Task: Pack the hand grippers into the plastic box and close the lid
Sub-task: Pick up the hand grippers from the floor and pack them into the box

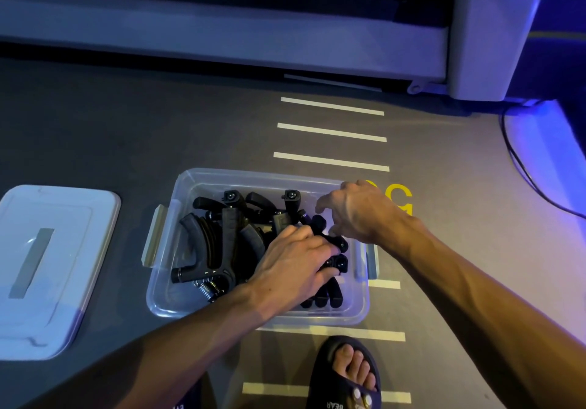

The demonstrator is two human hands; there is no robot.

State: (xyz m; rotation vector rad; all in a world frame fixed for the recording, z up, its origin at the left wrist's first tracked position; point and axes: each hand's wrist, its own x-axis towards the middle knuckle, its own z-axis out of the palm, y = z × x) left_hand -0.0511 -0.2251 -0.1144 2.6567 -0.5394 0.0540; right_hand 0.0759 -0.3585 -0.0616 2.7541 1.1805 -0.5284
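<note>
A clear plastic box (165,294) sits on the grey floor with several black hand grippers (228,234) piled inside. My left hand (295,262) reaches into the box's right half, its fingers curled round a black hand gripper (337,262) there. My right hand (355,212) hovers over the box's far right corner with fingers loosely bent downward, fingertips by another gripper (318,221); I cannot see whether it holds anything. The white lid (63,250) lies flat on the floor left of the box, apart from it.
White tape stripes (331,132) run across the floor beyond and in front of the box. A foot in a black sandal (345,373) stands just in front of the box. A grey machine frame (485,28) and a black cable (520,161) are at the far right.
</note>
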